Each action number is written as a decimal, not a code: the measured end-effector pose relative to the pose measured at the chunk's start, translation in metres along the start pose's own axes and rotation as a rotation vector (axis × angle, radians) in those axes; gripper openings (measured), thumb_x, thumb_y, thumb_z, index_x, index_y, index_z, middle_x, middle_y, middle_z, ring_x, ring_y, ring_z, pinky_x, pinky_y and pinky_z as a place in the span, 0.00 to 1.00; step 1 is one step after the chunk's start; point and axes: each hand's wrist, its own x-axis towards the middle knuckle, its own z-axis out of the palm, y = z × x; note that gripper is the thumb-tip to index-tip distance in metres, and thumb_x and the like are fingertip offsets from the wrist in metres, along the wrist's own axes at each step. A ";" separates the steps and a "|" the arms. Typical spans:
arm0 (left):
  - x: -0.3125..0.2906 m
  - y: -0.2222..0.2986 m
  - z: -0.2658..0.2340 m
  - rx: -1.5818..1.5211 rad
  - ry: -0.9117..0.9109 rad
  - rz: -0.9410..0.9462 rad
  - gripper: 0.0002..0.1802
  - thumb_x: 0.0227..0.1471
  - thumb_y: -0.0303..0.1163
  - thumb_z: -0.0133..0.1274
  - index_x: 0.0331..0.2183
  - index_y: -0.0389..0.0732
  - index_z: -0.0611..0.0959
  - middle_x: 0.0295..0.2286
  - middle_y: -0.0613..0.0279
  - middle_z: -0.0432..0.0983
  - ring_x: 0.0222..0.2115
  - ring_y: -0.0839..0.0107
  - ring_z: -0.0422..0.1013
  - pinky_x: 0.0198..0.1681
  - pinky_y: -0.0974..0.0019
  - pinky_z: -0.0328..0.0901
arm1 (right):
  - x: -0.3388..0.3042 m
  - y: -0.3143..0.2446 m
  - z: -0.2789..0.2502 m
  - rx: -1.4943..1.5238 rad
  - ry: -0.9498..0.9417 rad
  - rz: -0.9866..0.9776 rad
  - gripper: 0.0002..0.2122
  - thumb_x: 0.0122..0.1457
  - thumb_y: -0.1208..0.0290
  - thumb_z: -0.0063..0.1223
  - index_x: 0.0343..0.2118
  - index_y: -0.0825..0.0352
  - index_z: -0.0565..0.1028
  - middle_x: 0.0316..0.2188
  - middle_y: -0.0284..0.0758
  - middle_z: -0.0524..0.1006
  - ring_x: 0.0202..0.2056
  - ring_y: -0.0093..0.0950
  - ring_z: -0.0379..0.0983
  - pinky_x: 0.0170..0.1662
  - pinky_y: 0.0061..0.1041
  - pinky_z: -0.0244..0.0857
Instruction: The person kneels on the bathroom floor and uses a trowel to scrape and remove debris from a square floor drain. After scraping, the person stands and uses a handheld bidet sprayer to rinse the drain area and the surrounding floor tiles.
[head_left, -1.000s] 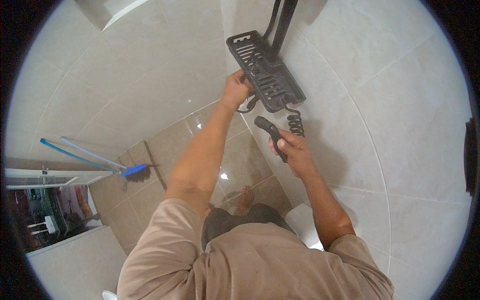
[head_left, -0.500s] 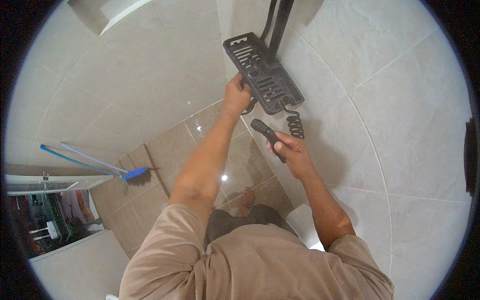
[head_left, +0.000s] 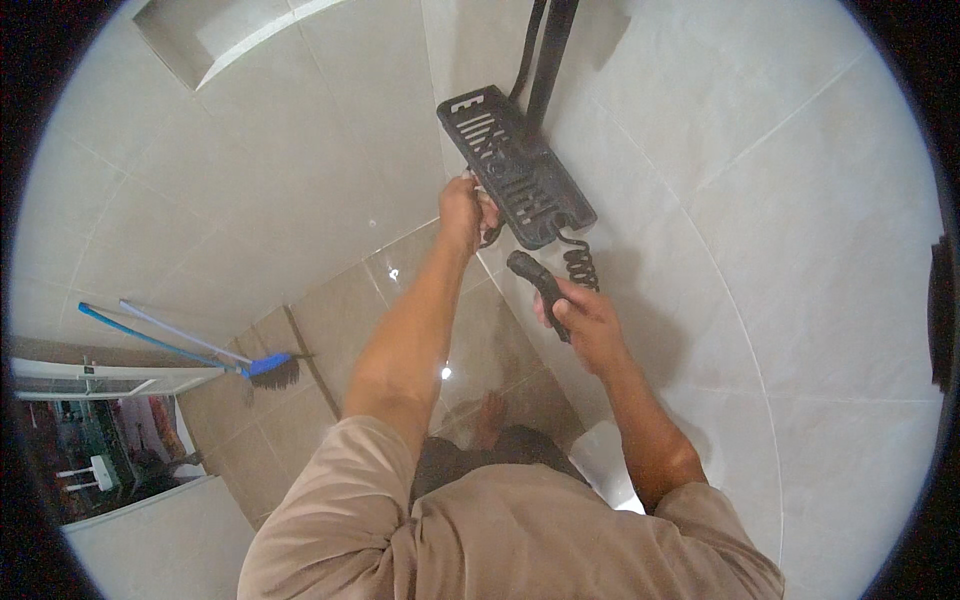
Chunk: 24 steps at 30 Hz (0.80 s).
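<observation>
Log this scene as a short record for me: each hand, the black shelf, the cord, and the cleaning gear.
Left hand: at the shelf's left edge; grip partly hidden
Right hand: holding a black handheld piece
Black shelf: slotted, beside the wall
Coiled cord: hanging at the shelf's lower end
Broom: blue head, dark bristles, to the left

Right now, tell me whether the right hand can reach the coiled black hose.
Probably yes: the coiled black hose hangs close by the right hand, nothing visible between, though that hand grips a sprayer.
</observation>
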 end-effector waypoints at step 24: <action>-0.009 -0.014 0.031 0.096 0.100 0.051 0.17 0.63 0.35 0.47 0.46 0.37 0.83 0.22 0.61 0.75 0.19 0.70 0.69 0.24 0.67 0.64 | 0.007 0.005 0.003 0.069 0.057 -0.090 0.21 0.63 0.57 0.60 0.48 0.73 0.77 0.36 0.33 0.78 0.37 0.25 0.73 0.42 0.29 0.67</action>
